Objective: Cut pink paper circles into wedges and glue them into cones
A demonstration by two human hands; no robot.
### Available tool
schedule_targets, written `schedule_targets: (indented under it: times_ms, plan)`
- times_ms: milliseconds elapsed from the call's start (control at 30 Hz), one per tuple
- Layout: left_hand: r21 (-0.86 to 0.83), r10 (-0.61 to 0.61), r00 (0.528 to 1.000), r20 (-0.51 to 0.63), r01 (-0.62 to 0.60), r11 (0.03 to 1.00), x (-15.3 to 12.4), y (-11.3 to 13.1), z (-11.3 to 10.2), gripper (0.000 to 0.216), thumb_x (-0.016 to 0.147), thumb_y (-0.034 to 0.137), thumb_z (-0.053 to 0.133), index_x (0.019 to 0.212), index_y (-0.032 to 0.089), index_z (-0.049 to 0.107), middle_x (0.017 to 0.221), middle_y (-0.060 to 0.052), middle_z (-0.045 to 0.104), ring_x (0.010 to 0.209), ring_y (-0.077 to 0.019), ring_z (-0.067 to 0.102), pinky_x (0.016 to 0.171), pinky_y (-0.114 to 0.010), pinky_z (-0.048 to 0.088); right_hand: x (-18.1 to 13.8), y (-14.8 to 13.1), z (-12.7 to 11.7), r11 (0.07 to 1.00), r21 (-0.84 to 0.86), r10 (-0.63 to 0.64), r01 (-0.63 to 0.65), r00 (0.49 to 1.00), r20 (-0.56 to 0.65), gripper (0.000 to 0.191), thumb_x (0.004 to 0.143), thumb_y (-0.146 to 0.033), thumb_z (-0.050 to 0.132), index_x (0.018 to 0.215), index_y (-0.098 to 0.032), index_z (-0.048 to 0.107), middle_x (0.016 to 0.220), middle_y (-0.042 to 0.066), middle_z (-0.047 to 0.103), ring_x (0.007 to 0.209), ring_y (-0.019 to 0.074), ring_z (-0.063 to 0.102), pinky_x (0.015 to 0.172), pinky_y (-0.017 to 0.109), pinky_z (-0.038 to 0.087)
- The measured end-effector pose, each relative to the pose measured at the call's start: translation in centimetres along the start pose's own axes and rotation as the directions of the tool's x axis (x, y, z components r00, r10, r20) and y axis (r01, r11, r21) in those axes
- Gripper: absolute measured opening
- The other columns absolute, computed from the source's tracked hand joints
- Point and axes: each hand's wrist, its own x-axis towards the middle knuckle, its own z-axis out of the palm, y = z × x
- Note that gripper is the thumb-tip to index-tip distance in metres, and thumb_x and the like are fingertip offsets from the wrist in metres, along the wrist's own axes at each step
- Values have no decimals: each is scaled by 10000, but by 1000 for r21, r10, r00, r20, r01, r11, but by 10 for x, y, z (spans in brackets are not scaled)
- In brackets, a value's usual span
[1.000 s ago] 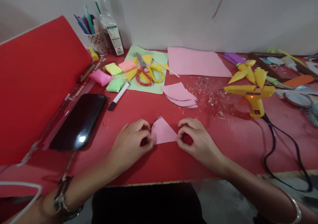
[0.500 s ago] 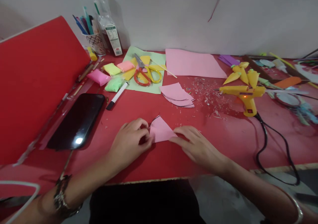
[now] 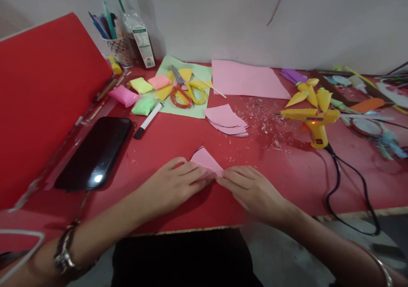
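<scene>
In the head view, the left hand has reached farther across the small pink piece: half a second ago its fingertips were at the left edge, and now the fingers lie over the lower part, close to the other hand. The right hand has stayed by the right corner, and its grip looks closed on the paper there. Whether the left grip is pinching or only pressing I cannot tell, since the fingers hide the lower edge. Less of the piece shows now, its dark-lined top pointing away from the person; it seems the paper is being shaped, a fold or roll perhaps just starting. The piece is on the red counter, nearer the person than the stack of similar pink cuttings, which has not been disturbed. The glue gun stands untouched off to the right, its light glowing
</scene>
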Motion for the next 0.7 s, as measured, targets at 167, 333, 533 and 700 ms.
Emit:
schedule_targets:
  times_ms: [167,333,533,700]
  plan:
    - [13,-26,998,53,25,1000,-22,-6,-3,412,913,98,213,1197,229,481,1083,9,640,894,-124,570,782,-279,327,0,0,-1,1000,-5,2,-2,1000,8,335,857,-78,311,990,-126,614,893,82,656,806,179,556,681,306,469]
    - [-3,-99,995,-28,99,995,-45,-7,-1,445,861,59,239,1136,241,537,1028,10,669,876,-146,584,805,-297,339,2,-1,-3,998,48,38,-39,999,39,341,814,-43,320,944,-125,625,853,101,645,761,193,549,654,339,476]
    - [17,-89,996,16,89,996,-36,-5,-3,353,837,106,330,1055,203,590,1023,-4,673,850,-161,587,791,-303,388,18,1,-12,968,226,83,-104,992,100,259,823,-95,374,897,-139,618,858,94,623,785,182,559,701,334,489]
    - [-20,-31,998,60,33,999,-28,-13,-5,271,826,133,387,968,195,610,1028,-19,665,886,-161,587,791,-292,421,42,17,-12,945,315,45,-87,989,138,399,829,-141,418,1225,-161,453,1260,99,500,1198,202,409,981,402,360]
